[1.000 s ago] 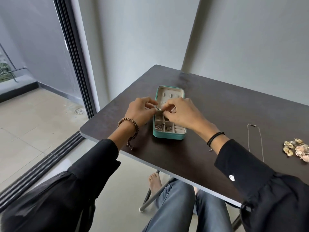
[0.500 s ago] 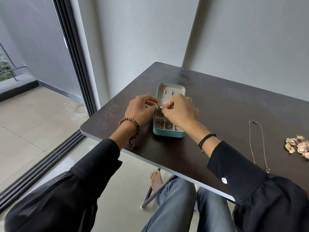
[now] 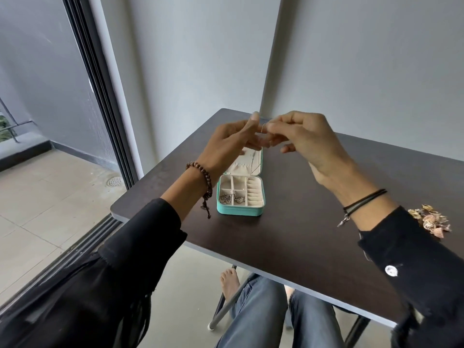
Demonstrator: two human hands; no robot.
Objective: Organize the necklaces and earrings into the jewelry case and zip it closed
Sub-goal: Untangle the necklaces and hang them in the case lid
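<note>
Pinching a necklace [image 3: 262, 127] aloft between left hand [image 3: 232, 143] and right hand [image 3: 310, 144].
Gripped at the fingertips of both, fingers curled (clasp too small to make out), fine chain hanging down to the open teal case [image 3: 240, 210] on the worktop [image 3: 313, 234]. Silver trinkets [image 3: 229, 199] in its front left compartments; shell pile [image 3: 430, 221] beside the right sleeve, well apart.

- The necklace [image 3: 263, 127] is so fine that I catch only a loop at the right hand [image 3: 308, 141] and a faint line over the lid [image 3: 241, 167].
- I cannot tell whether the left hand [image 3: 226, 144] pinches it.
- That hand's fingers hide the lid's far end.
- The pieces in the near-left compartments of the jewelry case [image 3: 239, 209] are too small to identify.
- The right sleeve [image 3: 401, 247] covers part of the shell-like cluster [image 3: 431, 219].
- The bench [image 3: 301, 234] runs off the right edge.
</note>
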